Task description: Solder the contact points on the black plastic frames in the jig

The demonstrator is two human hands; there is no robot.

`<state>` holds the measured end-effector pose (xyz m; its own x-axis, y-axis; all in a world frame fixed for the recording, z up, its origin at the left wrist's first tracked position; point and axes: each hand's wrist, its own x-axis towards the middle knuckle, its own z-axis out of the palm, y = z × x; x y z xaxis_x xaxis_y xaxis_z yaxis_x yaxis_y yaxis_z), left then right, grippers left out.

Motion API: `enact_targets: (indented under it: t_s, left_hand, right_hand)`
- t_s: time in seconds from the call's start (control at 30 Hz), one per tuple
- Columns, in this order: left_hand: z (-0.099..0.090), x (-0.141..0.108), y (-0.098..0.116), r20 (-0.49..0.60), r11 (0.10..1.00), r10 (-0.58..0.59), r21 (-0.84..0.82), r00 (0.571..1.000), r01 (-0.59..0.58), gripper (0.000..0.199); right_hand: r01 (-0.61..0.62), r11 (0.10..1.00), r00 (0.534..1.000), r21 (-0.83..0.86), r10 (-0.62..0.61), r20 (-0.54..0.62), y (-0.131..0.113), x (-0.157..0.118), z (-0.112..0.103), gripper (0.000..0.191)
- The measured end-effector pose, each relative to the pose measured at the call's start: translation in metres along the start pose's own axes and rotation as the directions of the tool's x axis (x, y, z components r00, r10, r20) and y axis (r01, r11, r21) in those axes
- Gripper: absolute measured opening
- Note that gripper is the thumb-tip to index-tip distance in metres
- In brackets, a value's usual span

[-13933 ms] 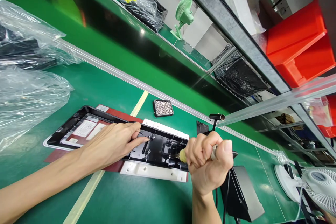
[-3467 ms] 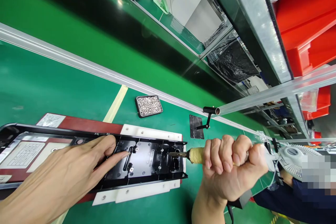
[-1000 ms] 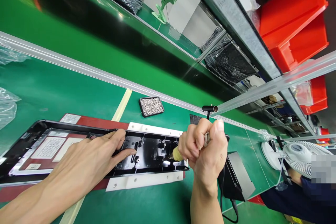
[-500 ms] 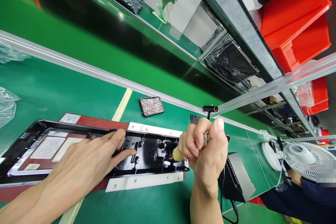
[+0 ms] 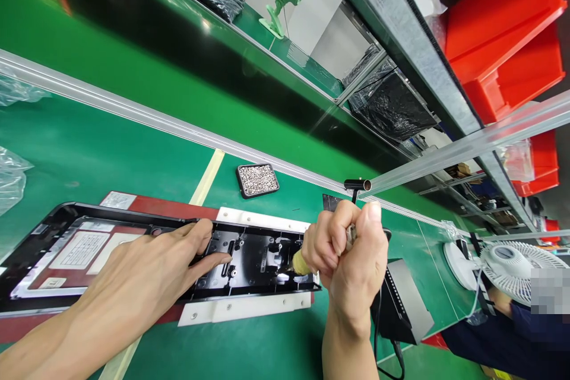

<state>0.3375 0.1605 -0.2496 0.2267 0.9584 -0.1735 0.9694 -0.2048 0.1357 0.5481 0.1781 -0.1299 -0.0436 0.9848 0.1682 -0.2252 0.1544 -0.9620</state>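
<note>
A long black plastic housing (image 5: 253,258) lies on a red board with white strips (image 5: 244,309). My left hand (image 5: 169,261) rests over the housing's middle, thumb and fingers apart, touching its inside and far edge, holding nothing. Above the housing's right end, my right hand (image 5: 350,255) is wrapped round a tool with a yellow tip section (image 5: 301,262). The tool's tip points down into the housing near its right end; most of its body is hidden by my fingers.
A small black tray of metal screws (image 5: 258,180) sits beyond the housing. To the right are a black box with a cable (image 5: 403,300), a white fan (image 5: 507,267) and a person's dark sleeve (image 5: 499,332). Clear plastic (image 5: 13,178) lies at the left, red bins (image 5: 503,41) at upper right.
</note>
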Motion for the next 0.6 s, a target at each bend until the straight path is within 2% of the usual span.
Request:
enact_targets:
  t_s: [0.33,0.6]
  left_hand:
    - [0.004,0.0,-0.001,0.011,1.0,-0.005,-0.004,1.0,0.005,0.041]
    - [0.017,0.0,-0.001,-0.101,0.998,0.019,-0.066,0.995,-0.026,0.044]
  right_hand:
    - [0.011,1.0,1.0,0.028,-0.011,-0.01,-0.003,-0.004,-0.001,0.056]
    - [0.025,1.0,1.0,0.007,-0.025,-0.012,-0.003,-0.008,0.003,0.057]
